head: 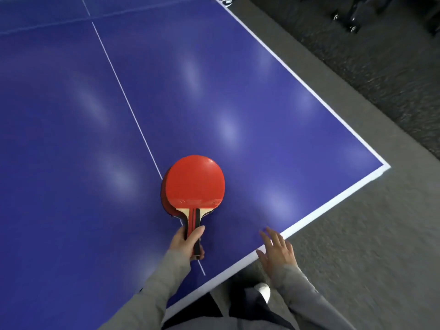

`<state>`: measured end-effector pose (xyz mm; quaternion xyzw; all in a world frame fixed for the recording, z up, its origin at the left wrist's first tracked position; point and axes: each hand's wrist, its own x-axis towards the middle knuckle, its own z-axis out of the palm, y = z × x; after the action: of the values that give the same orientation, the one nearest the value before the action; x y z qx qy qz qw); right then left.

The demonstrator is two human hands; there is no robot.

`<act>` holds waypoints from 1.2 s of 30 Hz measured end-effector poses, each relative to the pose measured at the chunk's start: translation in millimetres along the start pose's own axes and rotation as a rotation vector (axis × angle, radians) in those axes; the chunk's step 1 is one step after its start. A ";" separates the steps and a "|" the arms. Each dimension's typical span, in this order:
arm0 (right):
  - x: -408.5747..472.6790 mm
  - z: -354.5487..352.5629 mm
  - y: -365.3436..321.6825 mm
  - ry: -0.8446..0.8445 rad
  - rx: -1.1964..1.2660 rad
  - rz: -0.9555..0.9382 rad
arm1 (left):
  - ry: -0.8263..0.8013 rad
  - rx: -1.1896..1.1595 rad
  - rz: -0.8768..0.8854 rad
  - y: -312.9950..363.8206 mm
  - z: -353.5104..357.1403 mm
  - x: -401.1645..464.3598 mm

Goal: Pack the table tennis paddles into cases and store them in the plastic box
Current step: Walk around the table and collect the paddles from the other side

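My left hand (188, 244) grips the wooden handles of stacked table tennis paddles (195, 183) over the blue table. The top paddle shows its red rubber face; the edge of a second red paddle peeks out beneath it on the left. My right hand (277, 250) hovers flat with straight fingers over the table's near edge, to the right of the paddles, holding nothing. No case and no plastic box are in view.
The blue table tennis table (214, 91) has a white centre line and white border; its near right corner (387, 166) is at the right. Grey carpet (357, 234) lies beyond the edge. Dark wheeled objects (352, 20) stand at the top right.
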<state>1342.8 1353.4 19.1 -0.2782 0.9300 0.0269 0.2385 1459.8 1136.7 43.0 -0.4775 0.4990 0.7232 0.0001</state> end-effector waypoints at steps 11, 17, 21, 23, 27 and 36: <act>-69.9 31.0 237.7 -0.120 0.303 0.392 | -0.216 0.153 0.044 -16.6 249.2 -44.1; -112.7 55.4 320.0 -0.201 0.457 0.588 | -0.400 0.349 0.077 -17.5 350.6 -57.2; -120.2 62.0 351.1 -0.242 0.568 0.656 | -0.504 0.417 0.084 -15.8 404.5 -56.5; -117.0 61.6 366.6 -0.247 0.604 0.676 | -0.525 0.448 0.077 -15.3 431.6 -49.4; -93.4 51.6 412.0 -0.277 0.629 0.726 | -0.548 0.454 0.054 -9.0 493.0 -23.0; 15.0 -34.8 556.0 -0.247 0.577 0.797 | -0.590 0.502 0.055 46.3 644.1 48.9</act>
<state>1022.0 1808.6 -3.0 0.1807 0.8984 -0.1094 0.3850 966.4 1555.0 72.4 -0.2204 0.6516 0.6847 0.2409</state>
